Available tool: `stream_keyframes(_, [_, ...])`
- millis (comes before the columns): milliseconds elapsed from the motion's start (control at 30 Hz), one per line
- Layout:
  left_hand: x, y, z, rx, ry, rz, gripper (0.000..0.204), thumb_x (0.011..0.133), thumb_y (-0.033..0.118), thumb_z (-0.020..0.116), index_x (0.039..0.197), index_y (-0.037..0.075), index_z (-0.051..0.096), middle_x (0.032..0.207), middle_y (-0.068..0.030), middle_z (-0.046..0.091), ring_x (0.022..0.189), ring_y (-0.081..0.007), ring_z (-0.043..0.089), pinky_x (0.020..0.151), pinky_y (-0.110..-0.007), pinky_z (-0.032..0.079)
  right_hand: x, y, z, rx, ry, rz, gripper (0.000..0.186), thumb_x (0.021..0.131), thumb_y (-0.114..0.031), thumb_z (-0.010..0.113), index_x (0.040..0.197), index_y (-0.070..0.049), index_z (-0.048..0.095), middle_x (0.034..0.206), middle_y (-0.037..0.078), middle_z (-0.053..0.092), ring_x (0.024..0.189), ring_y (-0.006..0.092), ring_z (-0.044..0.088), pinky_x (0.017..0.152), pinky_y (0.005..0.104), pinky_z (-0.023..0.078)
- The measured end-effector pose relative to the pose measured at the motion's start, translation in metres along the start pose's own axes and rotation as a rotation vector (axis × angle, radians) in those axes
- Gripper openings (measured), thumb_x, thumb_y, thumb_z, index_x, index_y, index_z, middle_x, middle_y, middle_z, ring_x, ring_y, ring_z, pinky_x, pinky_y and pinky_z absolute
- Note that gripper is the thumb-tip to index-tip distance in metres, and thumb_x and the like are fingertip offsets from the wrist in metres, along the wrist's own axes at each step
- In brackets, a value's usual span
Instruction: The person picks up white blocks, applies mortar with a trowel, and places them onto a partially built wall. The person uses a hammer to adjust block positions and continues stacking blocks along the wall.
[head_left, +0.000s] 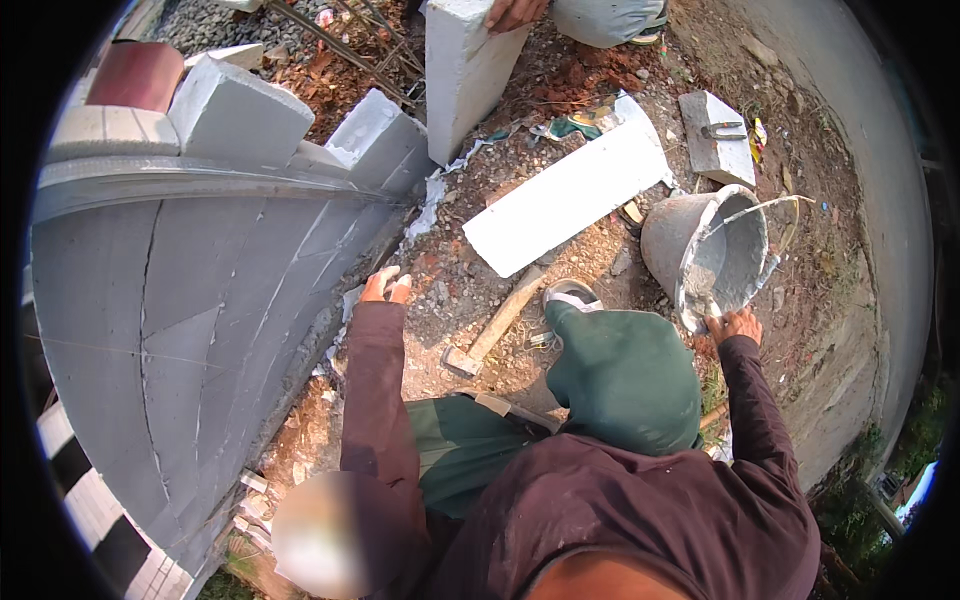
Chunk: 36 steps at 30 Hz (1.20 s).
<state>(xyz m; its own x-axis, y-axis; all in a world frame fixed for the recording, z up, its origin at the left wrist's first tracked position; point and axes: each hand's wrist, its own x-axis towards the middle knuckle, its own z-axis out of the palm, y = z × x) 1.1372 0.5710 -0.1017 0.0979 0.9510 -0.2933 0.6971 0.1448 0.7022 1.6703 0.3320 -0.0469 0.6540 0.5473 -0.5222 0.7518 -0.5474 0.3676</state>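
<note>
My left hand (388,286) is beside the foot of the grey block wall (210,340), fingers loosely bent and apart, nothing visible in them. My right hand (735,326) is closed at the near rim of a tilted, mortar-crusted bucket (660,240), on something small and pale I cannot make out. A wooden-handled hammer (510,310) lies on the rubble between my left hand and my bent knee. Beyond it a long white block (565,190) lies flat on the ground.
A co-worker's hand (510,14) holds an upright block (460,80) at the top. Cut blocks (240,115) stand on the wall. A smaller block (715,150) with a tool on it lies above the bucket. A concrete surface (880,250) curves along the right.
</note>
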Motion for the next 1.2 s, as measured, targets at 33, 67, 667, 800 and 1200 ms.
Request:
stream_keyframes(33, [-0.003,0.009,-0.005,0.001,0.011,-0.048,0.037,0.08,0.026,0.063,0.11,0.006,0.058,0.106,-0.0114,0.06,0.094,-0.0198,0.058,0.083,-0.03,0.045,0.004,-0.006,-0.001,0.012,-0.011,0.012,0.052,0.074,-0.056,0.057,0.098,-0.011,0.066,0.102,0.012,0.059,0.107,0.0263,0.05,0.092,0.0384,0.035])
stream_keyframes(67, [-0.008,0.011,-0.009,-0.005,0.009,-0.097,0.037,0.08,0.027,0.063,0.11,0.006,0.058,0.107,-0.0117,0.059,0.095,-0.0204,0.058,0.084,-0.03,0.044,0.007,-0.009,0.003,0.017,-0.03,0.035,0.052,0.073,-0.055,0.058,0.098,-0.01,0.066,0.105,0.013,0.06,0.108,0.0267,0.05,0.093,0.0378,0.036])
stream_keyframes(667, [-0.008,-0.073,0.013,-0.089,-0.106,0.031,0.03,0.082,0.02,0.062,0.106,0.002,0.059,0.097,-0.0096,0.063,0.086,-0.0153,0.058,0.079,-0.028,0.045,-0.086,0.028,0.083,0.295,0.283,0.126,0.044,0.072,-0.025,0.067,0.107,-0.009,0.048,0.097,0.015,0.051,0.094,0.0348,0.054,0.076,0.0417,0.047])
stream_keyframes(800, [-0.018,-0.069,0.006,-0.095,-0.131,0.014,0.03,0.083,0.02,0.062,0.106,0.001,0.059,0.095,-0.0094,0.063,0.086,-0.0145,0.058,0.079,-0.028,0.045,-0.1,0.002,0.147,0.417,0.185,0.282,0.042,0.07,-0.014,0.067,0.103,-0.01,0.043,0.1,0.015,0.047,0.093,0.0345,0.053,0.075,0.0448,0.046])
stream_keyframes(1200, [-0.006,-0.124,0.009,-0.103,-0.094,0.034,0.027,0.084,0.018,0.06,0.106,0.003,0.059,0.097,-0.0085,0.063,0.087,-0.0138,0.058,0.08,-0.027,0.045,-0.205,0.068,0.146,0.628,0.228,0.213,0.061,0.066,-0.022,0.072,0.117,-0.008,0.042,0.101,0.019,0.051,0.088,0.0367,0.056,0.075,0.0423,0.047])
